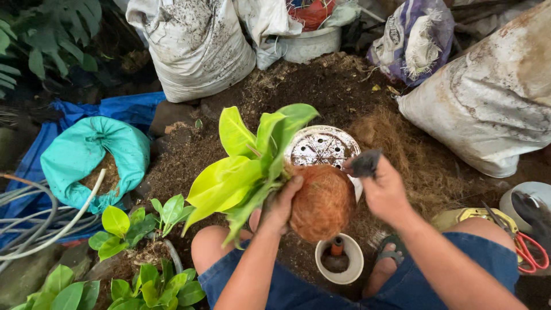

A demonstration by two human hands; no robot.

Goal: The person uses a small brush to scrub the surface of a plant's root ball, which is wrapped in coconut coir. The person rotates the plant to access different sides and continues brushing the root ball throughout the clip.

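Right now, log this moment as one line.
left hand: grips plant's root ball | right hand: holds dark piece | white perforated pot: behind

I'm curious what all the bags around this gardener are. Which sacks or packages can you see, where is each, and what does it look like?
White sack: top left of centre, bulging, soil-spattered.
Grey-white sack: right side, large, lying down, stained.
Purple-white sack: top right, crumpled, frayed edge, some print.
Teal sack: left, open top rolled down, brown fibre inside.
No signs or screens.
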